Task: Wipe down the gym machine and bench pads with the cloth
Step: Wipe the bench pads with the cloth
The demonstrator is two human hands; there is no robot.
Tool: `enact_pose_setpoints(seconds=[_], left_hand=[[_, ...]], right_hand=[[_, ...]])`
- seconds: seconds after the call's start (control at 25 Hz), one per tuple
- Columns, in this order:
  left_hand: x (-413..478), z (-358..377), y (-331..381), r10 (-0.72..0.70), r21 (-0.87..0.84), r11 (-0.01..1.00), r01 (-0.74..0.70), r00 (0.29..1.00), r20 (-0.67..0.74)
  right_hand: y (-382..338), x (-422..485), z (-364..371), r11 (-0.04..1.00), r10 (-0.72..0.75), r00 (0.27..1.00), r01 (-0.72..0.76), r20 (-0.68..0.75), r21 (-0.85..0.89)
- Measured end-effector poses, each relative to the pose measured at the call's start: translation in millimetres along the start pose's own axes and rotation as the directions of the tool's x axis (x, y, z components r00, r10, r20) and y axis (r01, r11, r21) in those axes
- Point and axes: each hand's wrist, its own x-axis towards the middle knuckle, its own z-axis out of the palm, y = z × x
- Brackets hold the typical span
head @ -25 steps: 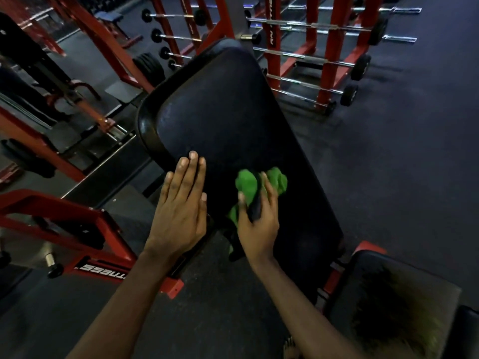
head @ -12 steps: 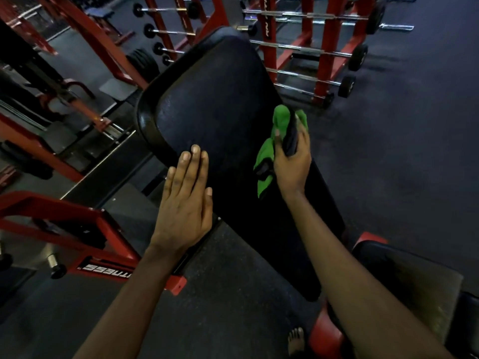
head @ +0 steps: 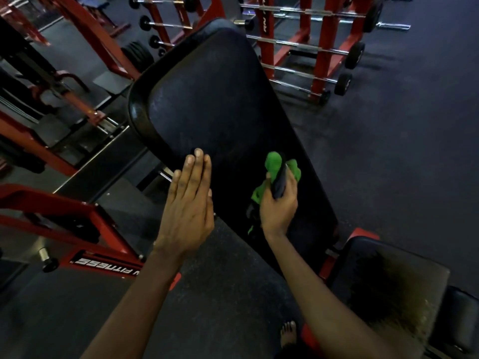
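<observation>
- Head view: a black, tilted bench back pad fills the middle, its rounded top end far from the camera and its lower end near the hands
- The left hand is flat, fingers straight and held together; the fingertips lie on the pad by its left edge; it grasps nothing
- The right hand is curled round a bunched green cloth and a slim dark object whose kind I cannot tell; the grip is tight, with the thumb on the left side
- The cloth lies against the lower right part of the back pad; one lump sticks out beyond the fingers, and a tail hangs down beside the wrist
- A black seat pad, worn and paler in the middle, sits at lower right, just beyond the back pad's lower end
- A red machine frame with white lettering stands at left on the dark floor
- A red rack holding barbells stands behind the pad at upper right
- A bare foot shows at the bottom edge, between the forearms
</observation>
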Motion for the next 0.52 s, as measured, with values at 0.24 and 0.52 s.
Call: enact_pose_setpoints(seconds=[0.24,0.52], left_hand=[[-14.8,23.1,9.3,0.012,0.043,0.999,-0.014,0.999,0.049],[-13.0,21.1,17.0,-0.004,0.064,0.998,0.001,0.999,0.050]], right_hand=[[-3.1,4.1,2.3,0.930,-0.363,0.867,0.362,0.340,0.069],[57.3,2.6,-39.0,1.000,-0.012,0.984,0.013,0.176,-0.004]])
